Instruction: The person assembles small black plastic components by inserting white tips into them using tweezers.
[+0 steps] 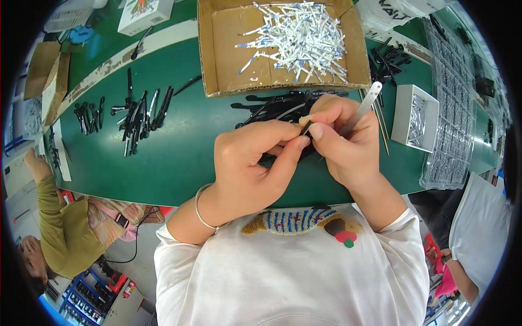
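My left hand [251, 157] is closed in a pinch, thumb and forefinger on one end of a small dark strip-like part [306, 129]. From the other side my right hand [348, 142] meets it, fingertips touching the strip's far end. Tucked in that same right hand is a flat silver metal tool [371, 96], its rounded end sticking up past the knuckles; its working end is hidden. Both hands are over the green table [179, 168]. Just beyond them lies a pile of long black parts [272, 108], partly covered by my fingers.
A cardboard box [228, 54] of white strips stands beyond the hands. Black parts [136, 122] lie in bunches at left. To the right are a small white box [405, 117] of metal pieces and a clear compartment tray [448, 108]. Other people sit at both sides.
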A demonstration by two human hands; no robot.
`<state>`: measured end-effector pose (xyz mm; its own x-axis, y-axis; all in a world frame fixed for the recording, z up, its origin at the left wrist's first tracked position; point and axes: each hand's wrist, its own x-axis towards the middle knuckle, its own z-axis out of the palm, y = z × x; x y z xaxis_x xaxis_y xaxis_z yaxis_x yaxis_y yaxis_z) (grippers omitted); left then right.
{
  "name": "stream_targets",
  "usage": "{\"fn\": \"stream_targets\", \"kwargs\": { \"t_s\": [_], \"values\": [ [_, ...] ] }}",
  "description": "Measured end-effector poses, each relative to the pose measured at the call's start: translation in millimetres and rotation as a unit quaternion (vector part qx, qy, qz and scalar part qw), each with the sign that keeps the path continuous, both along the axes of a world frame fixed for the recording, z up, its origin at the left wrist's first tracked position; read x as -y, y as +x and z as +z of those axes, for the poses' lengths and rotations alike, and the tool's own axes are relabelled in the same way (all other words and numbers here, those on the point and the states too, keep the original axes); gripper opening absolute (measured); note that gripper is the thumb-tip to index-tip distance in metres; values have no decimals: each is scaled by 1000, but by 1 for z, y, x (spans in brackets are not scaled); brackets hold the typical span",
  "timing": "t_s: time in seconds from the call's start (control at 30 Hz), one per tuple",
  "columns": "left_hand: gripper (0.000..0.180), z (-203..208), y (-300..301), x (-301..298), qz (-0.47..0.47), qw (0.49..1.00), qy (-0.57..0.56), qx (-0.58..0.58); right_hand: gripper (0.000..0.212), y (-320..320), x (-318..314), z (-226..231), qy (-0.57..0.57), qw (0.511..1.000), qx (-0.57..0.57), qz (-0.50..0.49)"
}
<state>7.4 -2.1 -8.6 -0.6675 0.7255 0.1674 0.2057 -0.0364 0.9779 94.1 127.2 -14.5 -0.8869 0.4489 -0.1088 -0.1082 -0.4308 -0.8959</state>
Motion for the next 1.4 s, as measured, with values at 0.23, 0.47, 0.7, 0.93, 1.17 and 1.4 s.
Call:
{"fn": "stream_targets", "kwargs": {
  "t_s": [0.23, 0.47, 0.7, 0.93, 1.17, 1.4],
  "values": [
    [12, 2, 0, 1, 20, 1000, 10, 2, 11, 0, -1, 14, 128, 992, -16, -9],
    [16, 24, -14, 14, -31, 994, 80, 64, 52, 17, -29, 40, 302, 953, -31, -14],
    [18, 26, -20, 11, -12, 981, 126, -150, 24, 23, -17, 67, 147, 986, -79, 20],
    [15, 29, -22, 13, -52, 969, 98, -221, 16, 22, -5, 63, 213, 967, -142, 1],
    [15, 18, -22, 12, -49, 970, 108, -212, 12, 16, -3, 41, 175, 969, -169, 33],
    [20, 6, -20, 5, 17, 972, 166, -165, 12, 16, -2, 31, 227, 960, -163, 17]
  ]
}}
